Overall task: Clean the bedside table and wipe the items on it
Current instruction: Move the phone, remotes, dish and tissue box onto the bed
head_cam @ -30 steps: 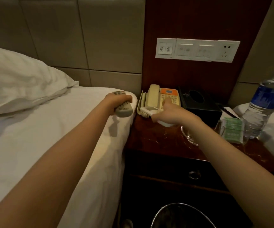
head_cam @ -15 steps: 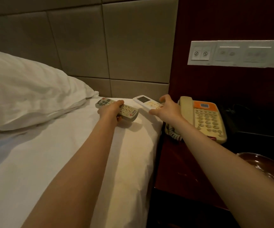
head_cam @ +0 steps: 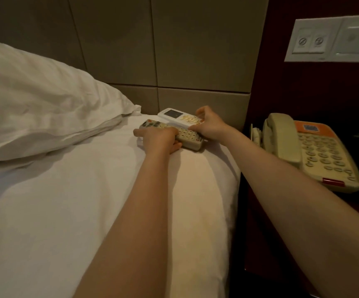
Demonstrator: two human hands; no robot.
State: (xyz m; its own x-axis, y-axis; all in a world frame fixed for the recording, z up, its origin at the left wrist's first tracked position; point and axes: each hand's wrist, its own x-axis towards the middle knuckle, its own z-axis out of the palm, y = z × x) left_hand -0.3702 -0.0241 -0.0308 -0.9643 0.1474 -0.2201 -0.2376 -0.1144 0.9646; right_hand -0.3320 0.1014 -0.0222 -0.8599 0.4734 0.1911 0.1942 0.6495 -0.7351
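1. The left hand (head_cam: 160, 140) lies across the middle of a grey TV remote (head_cam: 188, 137), its fingers curled round it in a grip. The remote lies flat on the white bed sheet (head_cam: 66, 211), near the far right corner of the bed.
2. The right hand (head_cam: 210, 125) pinches the right end of a white air-conditioner remote (head_cam: 173, 115) between thumb and curled fingers.
3. The white remote lies just beyond the grey one, side by side with it. Whether they touch cannot be told.
4. The bedside table (head_cam: 260, 222), of dark red wood, stands right of the bed. A beige telephone (head_cam: 316, 153) with an orange top panel rests on it, handset in its cradle.
5. A white pillow (head_cam: 34, 100) lies at the far left, against the padded headboard (head_cam: 120, 39).
6. A white switch panel (head_cam: 333, 37) is fixed to the dark wall above the telephone.
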